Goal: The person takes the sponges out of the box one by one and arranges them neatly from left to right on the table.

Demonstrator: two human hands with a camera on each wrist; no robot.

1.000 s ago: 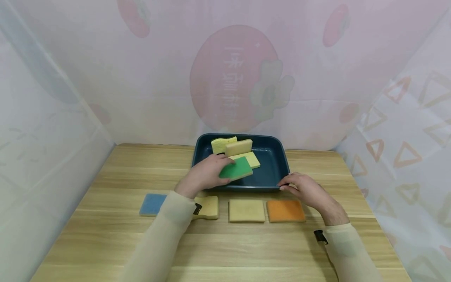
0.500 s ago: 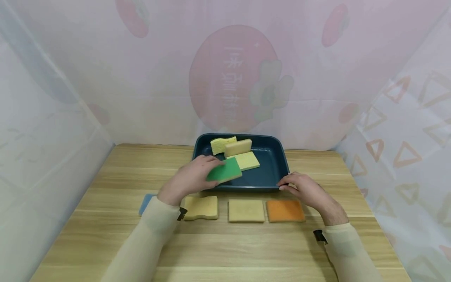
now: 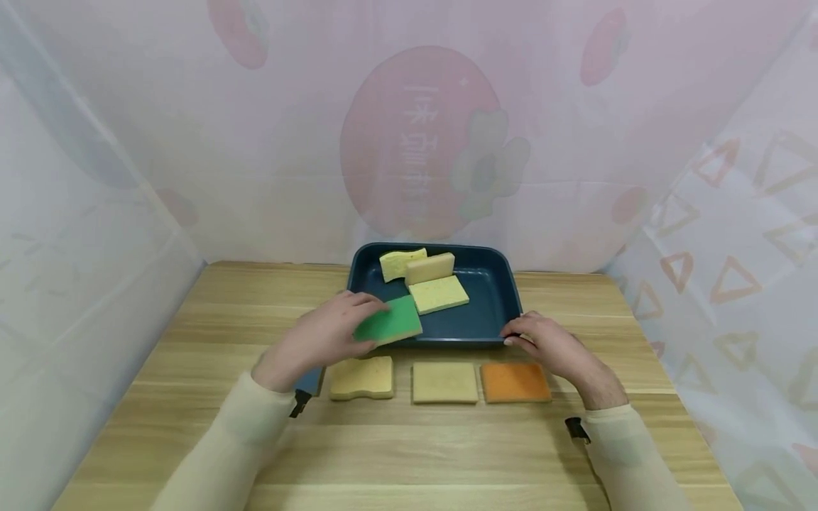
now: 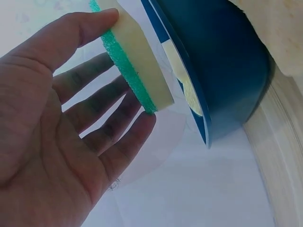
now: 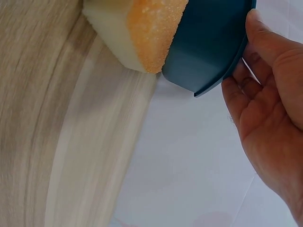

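My left hand [image 3: 319, 339] pinches the green sponge [image 3: 388, 321] between thumb and fingers, above the near-left rim of the dark blue tray [image 3: 508, 301]. My right hand [image 3: 549, 345] rests, fingers loosely curved, touching the tray's near-right corner. Judged step: carrying the sponge out of the tray. Next move calls for setting it flat on the tabletop [image 3: 409, 447], probably in the near row beside the tan sponge [image 3: 361, 377].

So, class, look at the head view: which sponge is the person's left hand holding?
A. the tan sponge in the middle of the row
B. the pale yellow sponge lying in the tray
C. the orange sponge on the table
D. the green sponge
D: the left hand pinches the green sponge over the near rim of the blue tray; the left wrist view shows its green layer between thumb and fingers.
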